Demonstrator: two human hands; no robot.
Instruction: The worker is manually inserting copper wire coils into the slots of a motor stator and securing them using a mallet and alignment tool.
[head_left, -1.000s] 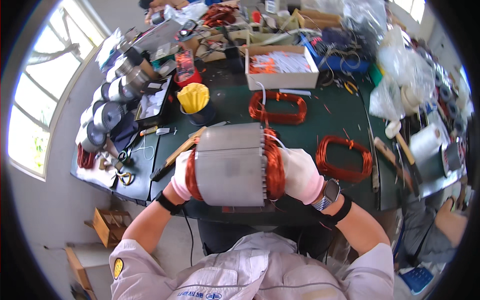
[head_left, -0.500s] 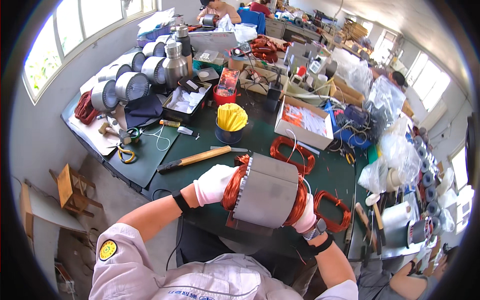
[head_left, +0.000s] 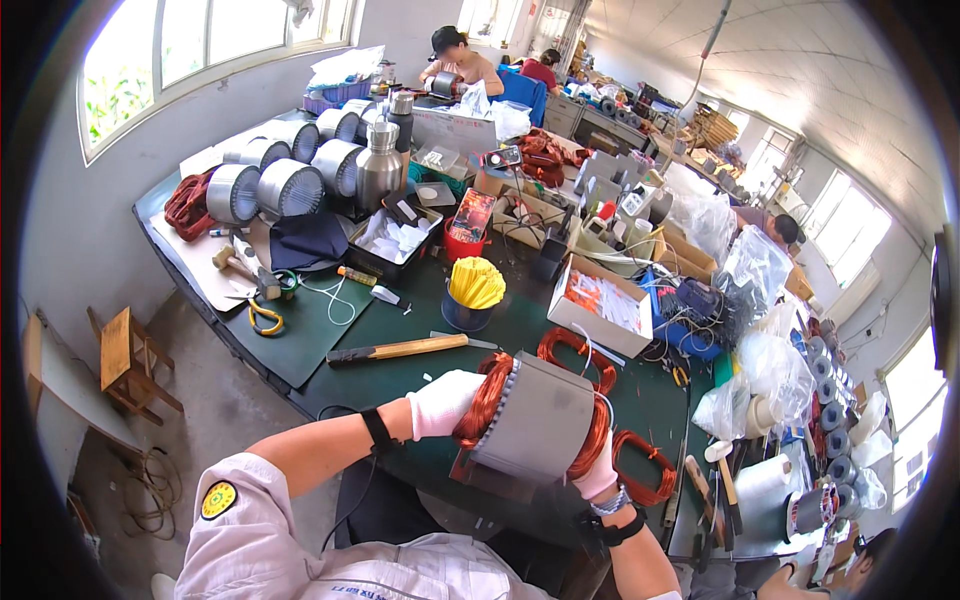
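A grey motor stator [head_left: 535, 415] lies on its side at the table's near edge, red-brown copper windings [head_left: 487, 400] bulging from both ends. My left hand [head_left: 445, 402], in a white glove, is closed against the left winding, its fingertips partly hidden behind the wire. At the other end my right hand [head_left: 600, 475], also gloved, grips the right winding; most of its fingers are out of sight. A white cord loops up by that end. One loose copper coil [head_left: 580, 358] rests behind the stator, another coil [head_left: 645, 470] to its right. A dark plate [head_left: 500, 478] shows underneath.
Beyond the stator lie a wooden-handled tool [head_left: 400, 350] and a blue cup of yellow strips [head_left: 475, 292]. A white box of slips [head_left: 602, 305] stands behind right. Scissors [head_left: 265, 318], hammers and several stator cores [head_left: 290, 187] fill the left. Other people sit farther off.
The view has tilted upward, so the table and stator sit lower and more of the room shows. Both hands keep their places at the stator's two ends.
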